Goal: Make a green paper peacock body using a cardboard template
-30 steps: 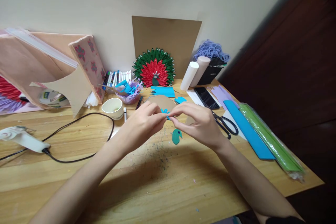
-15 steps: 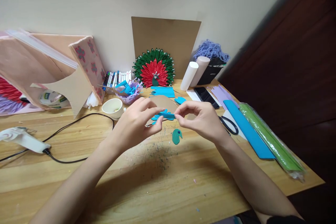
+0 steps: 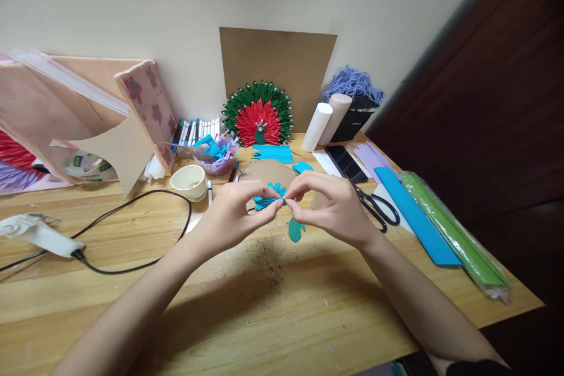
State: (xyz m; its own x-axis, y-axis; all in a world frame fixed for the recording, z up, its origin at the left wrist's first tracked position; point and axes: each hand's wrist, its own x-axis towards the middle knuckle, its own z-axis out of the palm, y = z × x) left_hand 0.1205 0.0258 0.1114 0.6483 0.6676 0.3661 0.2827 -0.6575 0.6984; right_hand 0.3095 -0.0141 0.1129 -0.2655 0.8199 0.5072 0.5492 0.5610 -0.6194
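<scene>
A small folded piece of blue paper (image 3: 267, 204) is stretched between my two hands over the middle of the table. My left hand (image 3: 235, 205) pinches it between thumb and fingers. At its right end, the thumb and fingertips of my right hand (image 3: 332, 205) close on the narrow tip. Just behind my fingers, blue paper petals (image 3: 277, 187) lie on a round brown cardboard piece (image 3: 264, 170). A green bird-shaped cutout (image 3: 296, 231) rests below my right fingertips, partly covered by them. Black-handled scissors (image 3: 379, 210) lie right of my right hand.
A glue gun (image 3: 44, 236) with a looping black cord lies left, near a paper cup (image 3: 188, 183). A bowl of paper scraps (image 3: 215, 158) and a red-green peacock craft (image 3: 259, 114) stand behind. Right are a phone (image 3: 346, 163), blue paper (image 3: 416, 217) and a green roll (image 3: 453, 235).
My hands have drawn together, and the left fingers now close nearer the right fingertips. The blue paper has turned narrower to view. More of the scissors and a marker beside the cup show.
</scene>
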